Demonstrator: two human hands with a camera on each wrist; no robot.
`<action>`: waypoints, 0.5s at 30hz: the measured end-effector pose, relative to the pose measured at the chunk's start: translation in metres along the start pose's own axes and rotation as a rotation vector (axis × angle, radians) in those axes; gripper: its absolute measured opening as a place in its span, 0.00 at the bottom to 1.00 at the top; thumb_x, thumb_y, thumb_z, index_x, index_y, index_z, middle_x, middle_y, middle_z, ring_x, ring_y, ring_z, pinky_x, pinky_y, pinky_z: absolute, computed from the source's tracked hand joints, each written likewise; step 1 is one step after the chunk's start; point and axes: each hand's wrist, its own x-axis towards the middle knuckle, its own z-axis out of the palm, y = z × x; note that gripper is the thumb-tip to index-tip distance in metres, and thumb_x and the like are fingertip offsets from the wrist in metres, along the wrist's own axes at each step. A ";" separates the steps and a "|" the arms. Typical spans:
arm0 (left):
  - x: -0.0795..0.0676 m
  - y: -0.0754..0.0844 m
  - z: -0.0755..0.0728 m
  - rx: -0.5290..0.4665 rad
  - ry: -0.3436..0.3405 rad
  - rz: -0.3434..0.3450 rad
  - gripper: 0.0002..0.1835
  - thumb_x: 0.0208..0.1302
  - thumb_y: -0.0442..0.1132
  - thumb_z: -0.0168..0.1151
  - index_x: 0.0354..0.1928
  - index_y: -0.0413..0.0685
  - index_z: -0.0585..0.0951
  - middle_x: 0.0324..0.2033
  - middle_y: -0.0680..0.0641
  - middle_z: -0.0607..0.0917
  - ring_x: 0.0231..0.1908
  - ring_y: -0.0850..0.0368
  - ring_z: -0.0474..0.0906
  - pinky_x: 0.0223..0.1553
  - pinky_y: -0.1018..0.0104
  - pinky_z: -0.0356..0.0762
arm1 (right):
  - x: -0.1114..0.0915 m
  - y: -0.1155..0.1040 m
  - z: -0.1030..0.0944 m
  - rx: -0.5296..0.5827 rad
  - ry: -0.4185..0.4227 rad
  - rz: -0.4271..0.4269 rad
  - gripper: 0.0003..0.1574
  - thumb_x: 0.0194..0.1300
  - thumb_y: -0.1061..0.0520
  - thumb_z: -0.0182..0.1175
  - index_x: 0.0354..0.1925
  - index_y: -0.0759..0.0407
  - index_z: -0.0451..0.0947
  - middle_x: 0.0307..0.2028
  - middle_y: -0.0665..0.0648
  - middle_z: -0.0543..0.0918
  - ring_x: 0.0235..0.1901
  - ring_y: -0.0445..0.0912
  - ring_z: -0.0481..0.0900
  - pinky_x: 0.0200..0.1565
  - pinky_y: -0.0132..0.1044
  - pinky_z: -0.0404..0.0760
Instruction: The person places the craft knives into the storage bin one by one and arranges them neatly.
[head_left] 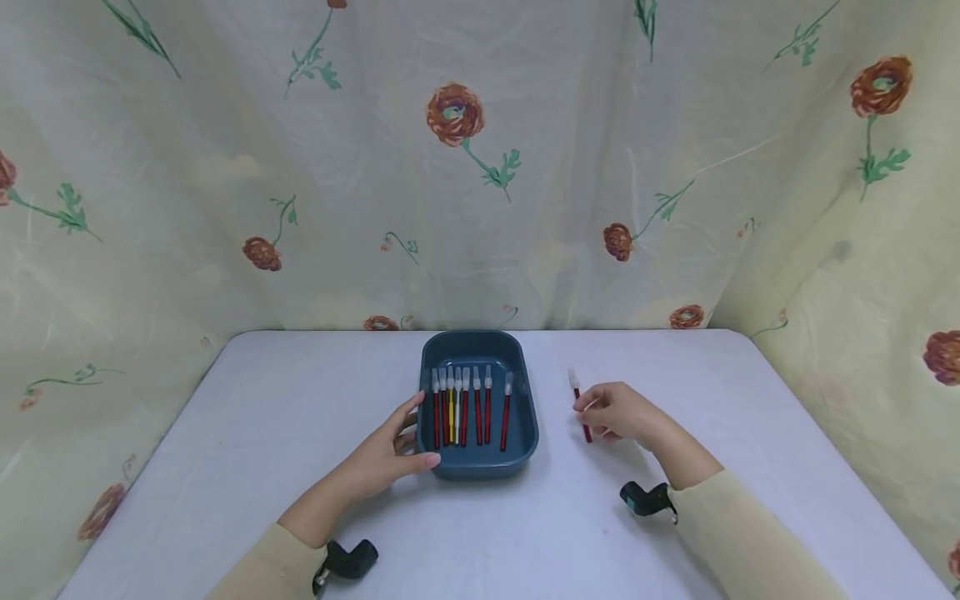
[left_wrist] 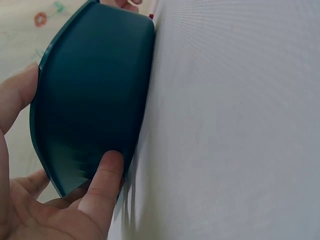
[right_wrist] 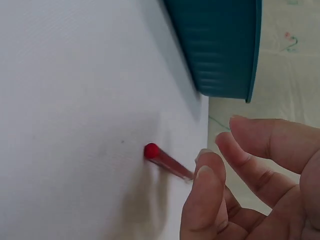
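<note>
A dark blue-green tray (head_left: 480,472) stands on the table, with several slim capped pens (head_left: 465,417) side by side in it. Most pens are red with clear caps; one is yellow and one white. My left hand (head_left: 390,450) touches the tray's left side with fingers spread, thumb at the near corner. In the left wrist view, a lower finger (left_wrist: 106,182) lies against the outer wall. Right of the tray, another red pen (head_left: 587,433) lies under my right hand (head_left: 618,412). The right wrist view has thumb and fingertips apart, partly hiding this pen (right_wrist: 167,162).
A white cloth covers the table (head_left: 300,392). Behind it and at the sides hangs a flowered curtain (head_left: 555,167). Black wrist cameras (head_left: 352,558) sit at both sleeves.
</note>
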 end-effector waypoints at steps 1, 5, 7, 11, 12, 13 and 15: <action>0.000 0.000 0.000 0.000 -0.001 0.002 0.54 0.57 0.47 0.77 0.79 0.66 0.52 0.74 0.36 0.59 0.71 0.32 0.59 0.64 0.44 0.69 | 0.001 0.002 0.001 0.002 0.009 0.005 0.13 0.69 0.61 0.62 0.50 0.66 0.79 0.34 0.57 0.78 0.30 0.47 0.75 0.32 0.37 0.80; 0.000 0.000 0.000 -0.003 -0.004 0.006 0.54 0.57 0.47 0.76 0.79 0.65 0.52 0.74 0.36 0.59 0.71 0.32 0.59 0.64 0.44 0.69 | 0.007 0.010 0.003 0.005 0.048 0.028 0.12 0.69 0.62 0.63 0.49 0.65 0.79 0.34 0.57 0.79 0.29 0.47 0.75 0.31 0.36 0.80; 0.000 -0.001 0.000 -0.005 -0.005 0.008 0.54 0.57 0.47 0.76 0.79 0.65 0.52 0.74 0.36 0.59 0.71 0.32 0.59 0.64 0.44 0.69 | 0.009 0.013 0.004 -0.002 0.061 0.035 0.12 0.68 0.62 0.63 0.49 0.65 0.79 0.35 0.58 0.80 0.28 0.47 0.76 0.31 0.36 0.80; 0.001 0.000 0.000 -0.006 -0.001 0.002 0.54 0.57 0.47 0.77 0.79 0.65 0.52 0.75 0.37 0.59 0.71 0.33 0.59 0.64 0.44 0.69 | 0.012 0.019 0.007 -0.010 0.073 0.042 0.11 0.67 0.63 0.62 0.48 0.65 0.80 0.35 0.58 0.80 0.28 0.47 0.76 0.30 0.35 0.80; 0.001 0.000 0.000 -0.005 0.000 0.004 0.54 0.57 0.47 0.77 0.79 0.65 0.52 0.74 0.36 0.59 0.71 0.33 0.59 0.64 0.44 0.70 | 0.013 0.020 0.007 -0.017 0.074 0.038 0.11 0.67 0.64 0.62 0.48 0.65 0.80 0.35 0.58 0.79 0.28 0.47 0.76 0.30 0.35 0.80; 0.001 0.000 0.001 -0.009 0.002 -0.002 0.54 0.56 0.47 0.77 0.79 0.66 0.53 0.75 0.37 0.59 0.71 0.33 0.59 0.64 0.44 0.69 | 0.013 0.021 0.008 -0.020 0.078 0.038 0.11 0.67 0.64 0.62 0.48 0.65 0.80 0.34 0.58 0.79 0.28 0.47 0.76 0.29 0.35 0.80; 0.001 0.000 0.001 -0.009 0.004 -0.002 0.54 0.56 0.47 0.77 0.79 0.66 0.53 0.75 0.37 0.59 0.71 0.33 0.59 0.64 0.44 0.70 | 0.013 0.022 0.009 -0.027 0.082 0.031 0.11 0.66 0.65 0.62 0.48 0.65 0.79 0.34 0.58 0.79 0.28 0.47 0.76 0.29 0.36 0.80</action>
